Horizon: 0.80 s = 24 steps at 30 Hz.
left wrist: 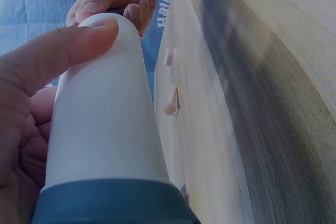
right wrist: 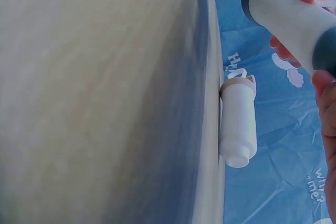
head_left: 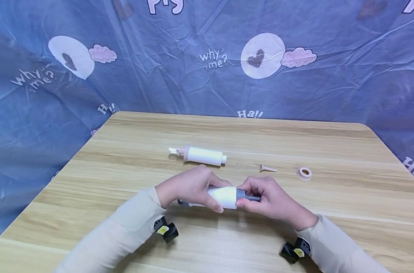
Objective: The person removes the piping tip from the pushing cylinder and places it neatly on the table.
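Observation:
A white tube with grey ends (head_left: 226, 196), like an icing syringe, lies crosswise between the two hands. My left hand (head_left: 193, 185) grips its white barrel, thumb along the near side. At the right end my right hand (head_left: 269, 199) pinches the grey collar (head_left: 240, 194), and a thin grey nozzle (head_left: 253, 198) runs under that hand's fingers. In the left wrist view the barrel (left wrist: 105, 124) is seen end-on from its grey left cap (left wrist: 113, 203). A small lug stands out from that cap in the right wrist view.
Behind the hands lies a second white tube with a pink cap (head_left: 205, 156). Further right on the wooden table (head_left: 207, 242) are a small pink flared nozzle (head_left: 268, 168) and a pink ring (head_left: 304, 173). A blue printed cloth (head_left: 179, 83) hangs behind the table.

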Motion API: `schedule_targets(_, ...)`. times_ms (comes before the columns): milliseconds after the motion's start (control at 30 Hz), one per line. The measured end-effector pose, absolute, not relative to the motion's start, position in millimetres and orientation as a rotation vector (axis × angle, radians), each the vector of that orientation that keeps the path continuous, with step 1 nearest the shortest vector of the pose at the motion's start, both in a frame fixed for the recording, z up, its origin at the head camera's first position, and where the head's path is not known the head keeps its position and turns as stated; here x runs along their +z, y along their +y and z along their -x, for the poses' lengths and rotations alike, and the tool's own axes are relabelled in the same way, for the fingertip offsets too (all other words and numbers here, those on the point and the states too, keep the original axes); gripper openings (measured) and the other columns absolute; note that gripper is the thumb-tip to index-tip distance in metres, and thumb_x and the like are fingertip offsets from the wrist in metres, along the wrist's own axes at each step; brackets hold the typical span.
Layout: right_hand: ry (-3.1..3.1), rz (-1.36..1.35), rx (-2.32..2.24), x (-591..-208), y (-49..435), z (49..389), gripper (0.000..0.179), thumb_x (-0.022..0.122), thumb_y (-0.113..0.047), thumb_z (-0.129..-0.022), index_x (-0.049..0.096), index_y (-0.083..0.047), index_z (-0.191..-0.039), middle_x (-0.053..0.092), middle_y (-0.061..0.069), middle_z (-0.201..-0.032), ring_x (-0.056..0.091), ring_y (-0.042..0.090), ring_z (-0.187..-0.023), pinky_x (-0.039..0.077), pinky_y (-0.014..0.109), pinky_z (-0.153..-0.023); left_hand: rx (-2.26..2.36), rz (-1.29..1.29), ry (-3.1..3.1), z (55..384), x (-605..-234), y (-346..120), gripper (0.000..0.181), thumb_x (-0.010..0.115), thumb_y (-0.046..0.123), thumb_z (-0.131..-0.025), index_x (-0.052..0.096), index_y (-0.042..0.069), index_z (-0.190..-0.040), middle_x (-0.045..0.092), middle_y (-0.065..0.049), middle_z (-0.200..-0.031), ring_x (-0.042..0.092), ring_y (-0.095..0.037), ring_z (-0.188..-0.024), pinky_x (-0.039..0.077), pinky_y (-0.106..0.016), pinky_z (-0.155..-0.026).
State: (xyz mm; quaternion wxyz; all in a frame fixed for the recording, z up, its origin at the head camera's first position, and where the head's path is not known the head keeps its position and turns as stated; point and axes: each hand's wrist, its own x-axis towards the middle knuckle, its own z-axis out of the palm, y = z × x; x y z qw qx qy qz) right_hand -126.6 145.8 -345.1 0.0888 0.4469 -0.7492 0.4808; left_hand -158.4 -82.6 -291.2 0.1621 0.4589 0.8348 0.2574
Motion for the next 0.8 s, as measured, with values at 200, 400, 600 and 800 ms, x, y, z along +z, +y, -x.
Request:
schedule_targets(200, -2.247, -1.346, 1.421, -344.4, 146.4, 125.9, 0.020, 0.074, -0.002, -0.074, 0.058, -0.009, -0.083, 0.062, -0.001, -0.066, 0.048, 0.000, -0.057, 0.042, 0.015, -0.046, 0.729, -1.261, 2.374, 159.7, -290.3, -81.8, 0.053, 0.081, 0.027, -0.068, 0.066, 0.014, -0.117, 0.071, 0.003, -0.094, 0.053, 0.000, -0.062, 0.046, -0.017, -0.059)
schedule_targets(400, -2.363, -1.300, 1.449, -341.0, 145.7, 124.5, 0.020, 0.075, -0.006, -0.074, 0.057, -0.009, -0.084, 0.061, -0.002, -0.066, 0.049, 0.000, -0.058, 0.044, 0.019, -0.047, 0.688, -1.274, 2.401, 158.6, -290.7, -81.6, 0.053, 0.081, 0.026, -0.068, 0.065, 0.014, -0.118, 0.071, 0.002, -0.092, 0.053, 0.000, -0.062, 0.046, -0.016, -0.060)
schedule_targets(600, -2.444, -1.317, 1.425, -342.4, 147.2, 124.6, 0.026, 0.075, -0.010, -0.075, 0.051, -0.011, -0.083, 0.068, -0.003, -0.077, 0.052, 0.001, -0.064, 0.046, 0.021, -0.053, 0.639, -1.293, 2.415, 155.3, -288.7, -79.9, 0.053, 0.080, 0.025, -0.069, 0.064, 0.012, -0.118, 0.071, 0.000, -0.097, 0.055, 0.000, -0.065, 0.046, -0.015, -0.063)
schedule_targets(800, -2.405, -1.360, 1.354, -345.4, 148.6, 125.7, 0.029, 0.075, -0.011, -0.075, 0.047, -0.014, -0.081, 0.060, -0.008, -0.073, 0.048, 0.006, -0.059, 0.042, 0.018, -0.050, 0.609, -1.310, 2.413, 154.4, -286.6, -77.6, 0.052, 0.080, 0.024, -0.070, 0.065, 0.014, -0.118, 0.071, 0.002, -0.090, 0.055, -0.002, -0.063, 0.045, -0.016, -0.060)
